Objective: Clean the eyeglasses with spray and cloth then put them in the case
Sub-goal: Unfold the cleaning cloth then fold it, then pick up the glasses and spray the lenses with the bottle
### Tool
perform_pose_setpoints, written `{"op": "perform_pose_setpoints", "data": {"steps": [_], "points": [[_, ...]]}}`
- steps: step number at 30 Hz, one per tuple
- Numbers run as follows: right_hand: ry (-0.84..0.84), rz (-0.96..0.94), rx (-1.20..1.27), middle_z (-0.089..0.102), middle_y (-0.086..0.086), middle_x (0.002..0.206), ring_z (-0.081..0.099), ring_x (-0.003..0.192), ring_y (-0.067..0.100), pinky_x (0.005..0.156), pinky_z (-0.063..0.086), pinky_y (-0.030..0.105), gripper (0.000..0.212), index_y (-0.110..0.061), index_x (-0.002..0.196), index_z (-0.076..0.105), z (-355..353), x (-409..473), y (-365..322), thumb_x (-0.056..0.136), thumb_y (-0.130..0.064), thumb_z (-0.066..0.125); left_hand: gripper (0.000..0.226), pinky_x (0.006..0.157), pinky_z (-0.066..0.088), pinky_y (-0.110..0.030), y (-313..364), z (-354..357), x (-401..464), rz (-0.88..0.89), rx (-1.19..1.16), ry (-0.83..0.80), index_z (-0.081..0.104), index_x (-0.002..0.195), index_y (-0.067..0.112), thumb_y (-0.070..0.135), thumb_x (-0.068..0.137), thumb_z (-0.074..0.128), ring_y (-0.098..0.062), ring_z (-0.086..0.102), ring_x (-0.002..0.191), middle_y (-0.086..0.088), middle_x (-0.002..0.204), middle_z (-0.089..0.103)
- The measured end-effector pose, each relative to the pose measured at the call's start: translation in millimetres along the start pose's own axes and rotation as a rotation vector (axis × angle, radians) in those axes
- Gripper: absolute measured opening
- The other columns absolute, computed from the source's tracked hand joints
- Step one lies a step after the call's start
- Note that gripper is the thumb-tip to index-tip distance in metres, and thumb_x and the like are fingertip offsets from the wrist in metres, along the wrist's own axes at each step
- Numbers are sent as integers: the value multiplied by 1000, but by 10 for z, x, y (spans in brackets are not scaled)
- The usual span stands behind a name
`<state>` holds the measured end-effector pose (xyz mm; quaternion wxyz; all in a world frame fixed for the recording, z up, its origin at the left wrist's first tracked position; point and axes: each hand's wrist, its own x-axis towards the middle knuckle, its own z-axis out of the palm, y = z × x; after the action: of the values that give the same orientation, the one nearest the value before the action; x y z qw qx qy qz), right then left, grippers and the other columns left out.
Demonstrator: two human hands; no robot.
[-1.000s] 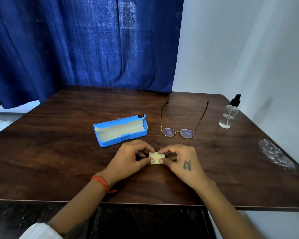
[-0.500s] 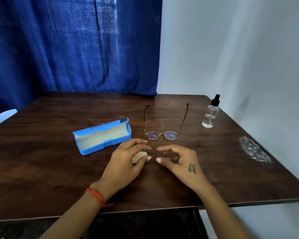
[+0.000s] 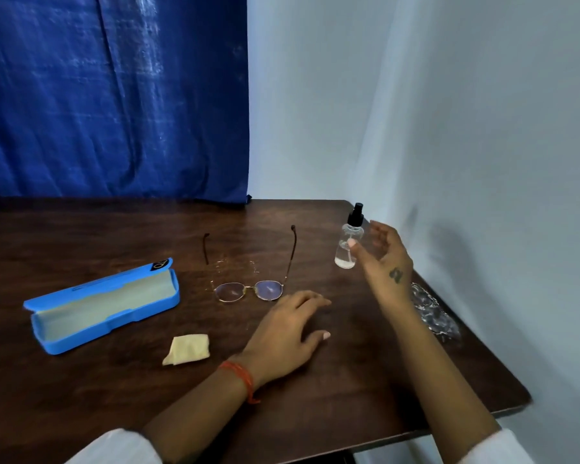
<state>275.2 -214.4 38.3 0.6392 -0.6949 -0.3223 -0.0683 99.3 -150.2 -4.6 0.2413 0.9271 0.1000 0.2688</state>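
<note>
Gold-rimmed eyeglasses (image 3: 248, 289) lie on the dark wooden table (image 3: 81, 236) with their arms unfolded, pointing away from me. A small clear spray bottle (image 3: 348, 241) with a black nozzle stands at the far right. My right hand (image 3: 380, 256) is open right beside the bottle, its thumb tip in front of the bottle, not closed around it. My left hand (image 3: 288, 333) rests flat on the table just in front of the glasses, holding nothing. A folded yellow cloth (image 3: 188, 349) lies to its left. A blue case (image 3: 101, 306) lies open at the left.
A crumpled clear plastic wrapper (image 3: 432, 313) lies near the table's right edge, partly behind my right forearm. A blue curtain (image 3: 114, 95) hangs behind the table and a white wall runs close along the right side.
Both hands have let go of the yellow cloth, which now lies on the table. My right hand has reached forward and right to the spray bottle. The camera has turned right.
</note>
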Motion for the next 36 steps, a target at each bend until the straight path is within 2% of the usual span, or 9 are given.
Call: {"op": "perform_pose_setpoints", "data": {"steps": [3, 6, 11, 13, 17, 20, 26, 32, 36], "points": [[10, 50, -183, 54, 6, 126, 52, 115, 19, 97, 43, 36, 70, -16, 130, 45, 161, 271, 259, 70, -29, 79, 46, 104, 34, -26, -70, 38, 3, 16, 15, 2, 50, 127, 22, 31, 82, 61, -12, 45, 121, 3, 131, 51], [-49, 95, -220, 48, 10, 137, 46, 124, 25, 103, 39, 41, 81, -12, 138, 36, 319, 414, 457, 71, -30, 79, 47, 105, 33, -24, -88, 44, 10, 18, 6, 9, 50, 127, 23, 33, 83, 61, -10, 43, 122, 4, 131, 50], [-154, 157, -248, 64, 15, 111, 60, 102, 31, 78, 42, 26, 52, -7, 122, 48, 420, 410, 632, 79, -25, 71, 46, 105, 34, -27, -106, 51, 28, 18, -5, 24, 51, 126, 21, 33, 83, 61, -10, 44, 122, 3, 130, 51], [-149, 156, -219, 66, 13, 106, 61, 98, 29, 81, 45, 30, 46, -8, 117, 51, 375, 374, 566, 79, -26, 71, 45, 104, 35, -28, -104, 51, 27, 18, -8, 23, 51, 126, 20, 32, 83, 61, -11, 46, 121, 2, 130, 52], [-137, 106, -80, 64, -14, 88, 62, 84, 10, 75, 47, 19, 33, -25, 105, 55, 192, 150, 270, 77, -27, 74, 45, 103, 35, -29, -95, 37, 16, 19, -7, 27, 52, 125, 18, 30, 83, 62, -14, 47, 120, 0, 129, 53], [-167, 89, 44, 65, -17, 92, 62, 81, -9, 69, 44, 7, 39, -36, 107, 56, 53, -191, 58, 75, -26, 75, 45, 103, 37, -28, -75, 6, -5, 10, -22, 47, 53, 125, 18, 30, 83, 62, -13, 47, 120, 0, 128, 53], [-272, 87, 62, 70, -13, 90, 65, 84, -4, 76, 50, 21, 38, -43, 97, 57, -38, -809, -89, 72, -24, 79, 44, 104, 37, -36, -135, -225, -159, -18, -6, 90, 54, 123, 22, 32, 82, 64, -12, 45, 122, 3, 130, 53], [-312, 41, -12, 68, -20, 85, 63, 79, -10, 66, 46, 4, 37, -40, 95, 55, 18, -1064, -132, 72, -22, 78, 17, 80, 44, -22, -350, -709, -484, -146, 43, 415, 60, 91, 18, 21, 78, 69, -10, 55, 88, 4, 93, 58], [-334, 12, -23, 67, -21, 83, 63, 78, -12, 64, 44, 1, 36, -39, 90, 55, 53, -1112, -156, 73, -17, 78, 34, 79, 45, -23, -534, -891, -522, -420, -106, 587, 47, 101, 20, 19, 77, 70, -13, 53, 96, -1, 107, 51]]}}
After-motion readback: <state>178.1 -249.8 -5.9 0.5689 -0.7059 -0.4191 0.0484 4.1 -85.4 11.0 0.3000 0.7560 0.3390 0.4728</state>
